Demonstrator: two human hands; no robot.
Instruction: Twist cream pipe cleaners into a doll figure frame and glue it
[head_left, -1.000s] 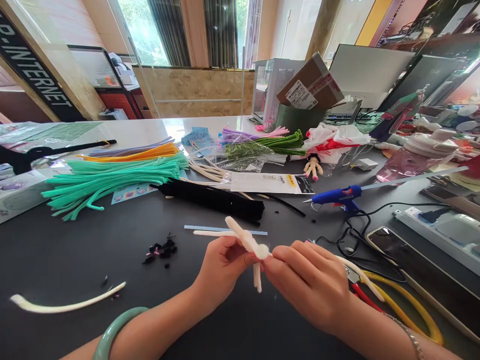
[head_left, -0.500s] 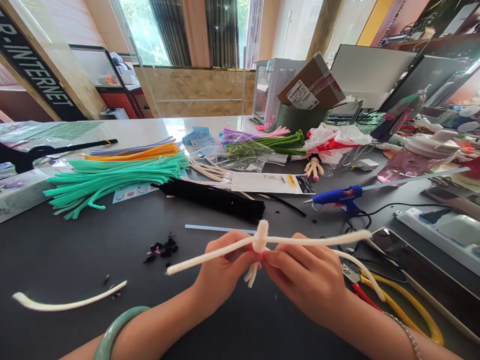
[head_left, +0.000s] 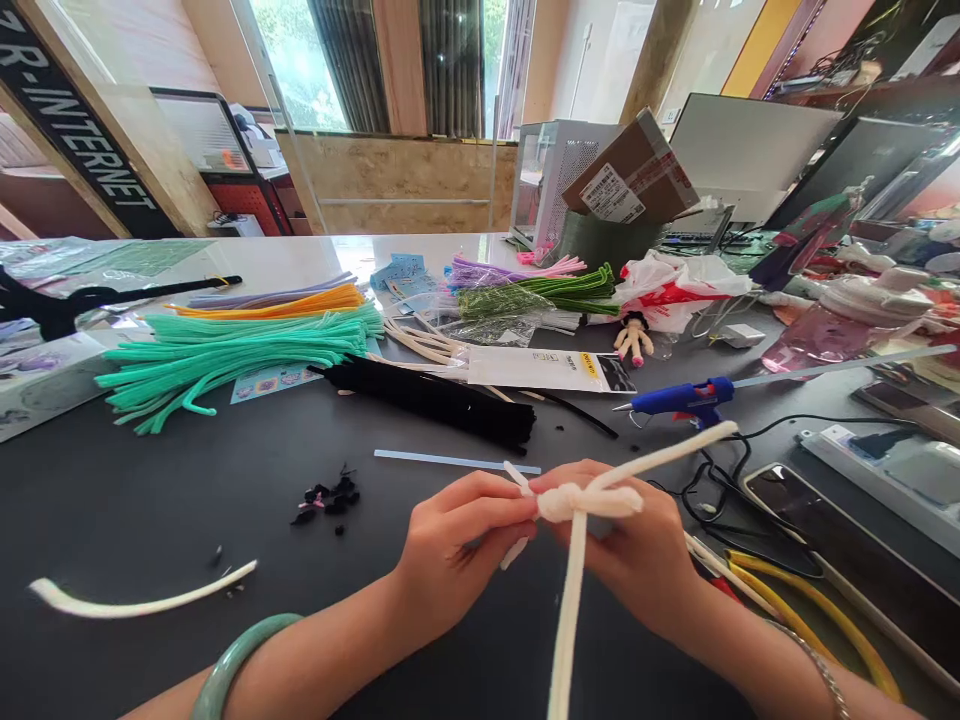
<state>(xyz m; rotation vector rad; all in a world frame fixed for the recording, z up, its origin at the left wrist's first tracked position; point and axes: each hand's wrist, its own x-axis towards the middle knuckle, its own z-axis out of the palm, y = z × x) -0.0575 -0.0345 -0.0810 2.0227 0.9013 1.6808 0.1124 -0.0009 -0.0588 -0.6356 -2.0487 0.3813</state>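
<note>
Between my two hands is a small figure of twisted cream pipe cleaners (head_left: 559,503), turned on its side. Its wrapped end points right, and two long ends stick out, one up to the right and one down toward me. My left hand (head_left: 469,525) pinches the figure's left part, where short ends poke out above and below the fingertips. My right hand (head_left: 630,550) closes on it from behind; some of its fingers are hidden by the figure. A loose cream pipe cleaner (head_left: 142,605) lies on the dark table at the left.
Bundles of turquoise pipe cleaners (head_left: 247,350) and black pipe cleaners (head_left: 442,400) lie beyond my hands. A blue glue gun (head_left: 682,398), a small doll (head_left: 634,340), yellow-handled pliers (head_left: 817,610), a phone (head_left: 847,550) and a power strip (head_left: 892,490) are at right. Black scraps (head_left: 330,497) lie left.
The pipe cleaner figure has turned from upright to lying sideways, its wrapped end now pointing right. Its long ends have swung from left and right to down and up-right. Both hands still hold it.
</note>
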